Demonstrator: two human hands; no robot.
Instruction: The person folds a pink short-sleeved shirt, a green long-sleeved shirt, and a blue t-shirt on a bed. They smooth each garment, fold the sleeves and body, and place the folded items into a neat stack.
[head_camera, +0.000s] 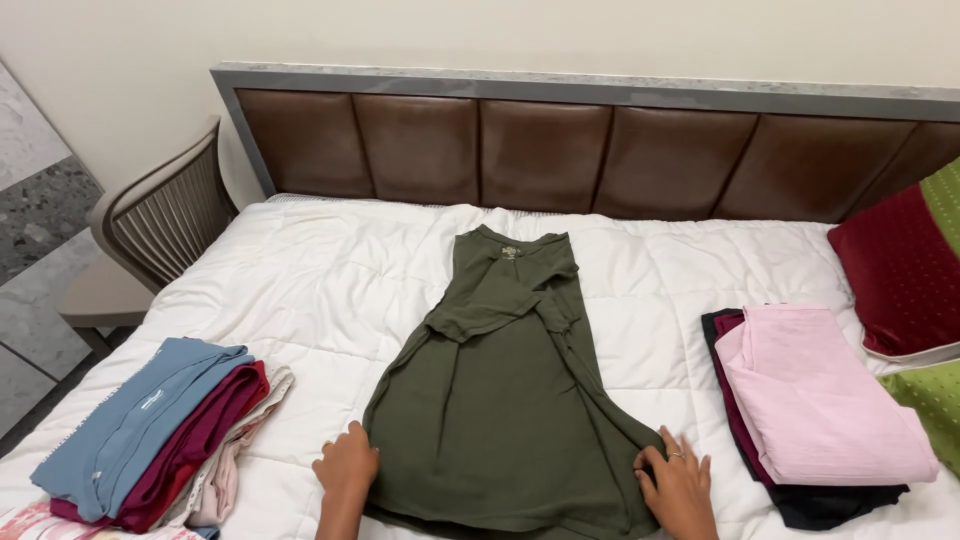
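An olive green garment (500, 400) lies flat on the white quilted bed (330, 270), neck toward the headboard, both sleeves folded inward across its chest. My left hand (346, 462) pinches the garment's lower left hem corner. My right hand (680, 485), with a ring on one finger, grips the lower right hem corner. Both hands rest on the bed at the near edge.
A pile of clothes, blue on top (140, 420) with maroon and pale layers, lies at the left. A stack topped by a pink cloth (815, 400) over maroon and black sits at the right. Red and green cushions (900, 270) lean far right. A chair (150, 230) stands beside the brown padded headboard (540, 155).
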